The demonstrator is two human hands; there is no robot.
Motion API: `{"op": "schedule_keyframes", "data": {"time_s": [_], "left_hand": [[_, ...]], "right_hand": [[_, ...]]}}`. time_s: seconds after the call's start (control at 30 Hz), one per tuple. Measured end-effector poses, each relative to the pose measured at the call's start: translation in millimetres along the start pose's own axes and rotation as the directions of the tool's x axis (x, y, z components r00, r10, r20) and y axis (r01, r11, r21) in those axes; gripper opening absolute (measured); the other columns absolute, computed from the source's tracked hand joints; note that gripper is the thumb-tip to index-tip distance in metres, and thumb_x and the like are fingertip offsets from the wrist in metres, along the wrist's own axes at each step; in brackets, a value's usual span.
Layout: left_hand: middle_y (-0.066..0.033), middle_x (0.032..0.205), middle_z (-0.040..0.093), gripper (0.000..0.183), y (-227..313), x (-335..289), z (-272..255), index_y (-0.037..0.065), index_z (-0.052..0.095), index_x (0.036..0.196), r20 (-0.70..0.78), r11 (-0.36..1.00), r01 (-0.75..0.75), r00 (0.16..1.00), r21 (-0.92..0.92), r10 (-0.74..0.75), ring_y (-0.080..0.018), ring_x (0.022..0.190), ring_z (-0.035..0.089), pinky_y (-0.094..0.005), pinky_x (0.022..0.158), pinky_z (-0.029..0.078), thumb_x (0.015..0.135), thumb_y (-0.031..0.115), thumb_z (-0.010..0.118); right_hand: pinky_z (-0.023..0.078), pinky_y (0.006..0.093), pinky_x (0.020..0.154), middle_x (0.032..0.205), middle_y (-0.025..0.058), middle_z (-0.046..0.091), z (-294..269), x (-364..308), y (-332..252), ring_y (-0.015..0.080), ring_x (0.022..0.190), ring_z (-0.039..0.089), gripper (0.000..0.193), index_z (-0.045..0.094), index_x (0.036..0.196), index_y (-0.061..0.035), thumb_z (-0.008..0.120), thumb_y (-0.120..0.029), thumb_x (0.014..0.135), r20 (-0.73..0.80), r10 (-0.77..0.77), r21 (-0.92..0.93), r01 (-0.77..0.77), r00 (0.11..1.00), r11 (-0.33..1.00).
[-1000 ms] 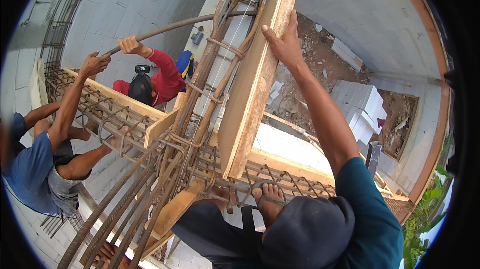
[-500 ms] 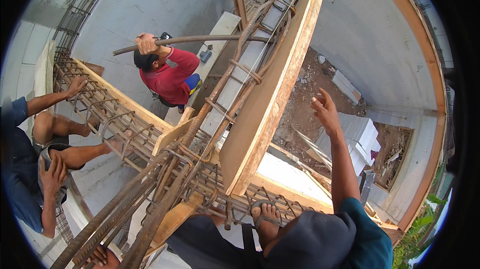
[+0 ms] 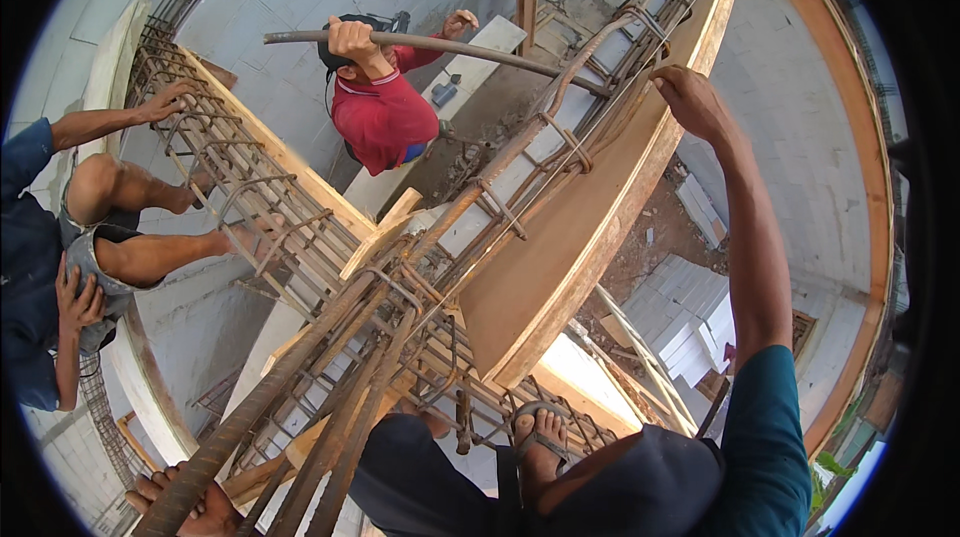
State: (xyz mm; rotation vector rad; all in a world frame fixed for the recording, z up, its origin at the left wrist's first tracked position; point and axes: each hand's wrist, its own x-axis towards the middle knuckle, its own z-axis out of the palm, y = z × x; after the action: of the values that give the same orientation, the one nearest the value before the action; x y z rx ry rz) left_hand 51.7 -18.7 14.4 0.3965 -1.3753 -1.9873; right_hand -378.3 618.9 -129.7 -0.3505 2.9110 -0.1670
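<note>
My right hand (image 3: 692,105) reaches over the upright plywood formwork board (image 3: 575,247), its fingers curled over the top edge. At the lower left, my left hand (image 3: 190,505) is partly hidden by a thick ribbed rebar (image 3: 235,427). Its fingers bend round the bar from below. Several such bars run up to a crossing of rebar cages in the middle. Behind the board lies a long rebar cage (image 3: 545,152) with a thin line stretched along it. My sandalled foot (image 3: 543,437) stands on the cage near the board's lower end.
A co-worker in red (image 3: 385,117) stands below, one hand on a long dark bar (image 3: 470,52). Another person (image 3: 35,267) sits at left beside a rebar beam cage (image 3: 235,167). Stacked pale blocks (image 3: 680,307) lie below right; a curved timber edge (image 3: 868,137) borders the far right.
My right hand has gone from spread in the air to curled over the board's edge. My view has shifted. The co-worker in red has taken one hand off the bar.
</note>
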Motion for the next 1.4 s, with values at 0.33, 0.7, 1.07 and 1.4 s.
{"op": "schedule_keyframes", "data": {"time_s": [0.33, 0.7, 1.07, 1.4], "left_hand": [[-0.0031, 0.049, 0.05, 0.066, -1.7, 8.4, 30.6, 0.011, 0.054, 0.063, -0.599, 0.879, -0.26, 0.8, -0.399, -0.035, -0.013, 0.039, 0.044, -0.0256, 0.043, 0.039, 0.097, 0.061, 0.028], [-0.0024, 0.049, 0.046, 0.052, -12.0, 10.6, 5.7, 0.01, 0.05, 0.076, 0.015, 0.995, -0.031, 0.999, 0.093, 0.03, -0.012, 0.034, 0.032, -0.0242, 0.037, 0.031, 0.1, 0.052, 0.031], [0.0009, 0.045, 0.039, 0.048, -14.4, 9.9, 20.5, 0.01, 0.048, 0.08, -0.036, 0.979, -0.016, 0.999, 0.202, 0.024, -0.0095, 0.032, 0.028, -0.0222, 0.038, 0.031, 0.102, 0.048, 0.028], [0.0037, 0.041, 0.031, 0.046, 2.9, 0.8, 22.0, 0.013, 0.044, 0.079, -0.141, 0.954, -0.003, 0.989, 0.3, 0.048, -0.0077, 0.03, 0.021, -0.022, 0.032, 0.023, 0.104, 0.046, 0.024]], "right_hand": [[0.041, 0.0481, 0.098, 0.105, 0.0096, 0.068, 116.3, 56.2, 13.4, 0.0272, 0.108, 0.06, 0.026, 0.069, 0.096, -0.0123, 0.048, -0.024, 0.085, 0.413, -0.216, -0.413, 0.393, 0.885, 0.822], [0.042, 0.0473, 0.098, 0.105, 0.0094, 0.069, 151.4, 69.7, 21.2, 0.0264, 0.108, 0.061, 0.03, 0.07, 0.096, -0.0134, 0.048, -0.031, 0.086, 0.397, -0.252, -0.382, 0.408, 0.882, 0.829], [0.043, 0.0463, 0.096, 0.104, 0.0104, 0.069, 149.9, 72.0, 13.5, 0.0272, 0.107, 0.062, 0.033, 0.071, 0.096, -0.0128, 0.048, -0.035, 0.087, 0.421, -0.188, -0.373, 0.358, 0.887, 0.856], [0.044, 0.0455, 0.095, 0.104, 0.0114, 0.069, 152.3, 76.1, 2.8, 0.028, 0.106, 0.062, 0.037, 0.072, 0.096, -0.0122, 0.047, -0.039, 0.087, 0.364, -0.002, -0.454, 0.18, 0.931, 0.873]]}}
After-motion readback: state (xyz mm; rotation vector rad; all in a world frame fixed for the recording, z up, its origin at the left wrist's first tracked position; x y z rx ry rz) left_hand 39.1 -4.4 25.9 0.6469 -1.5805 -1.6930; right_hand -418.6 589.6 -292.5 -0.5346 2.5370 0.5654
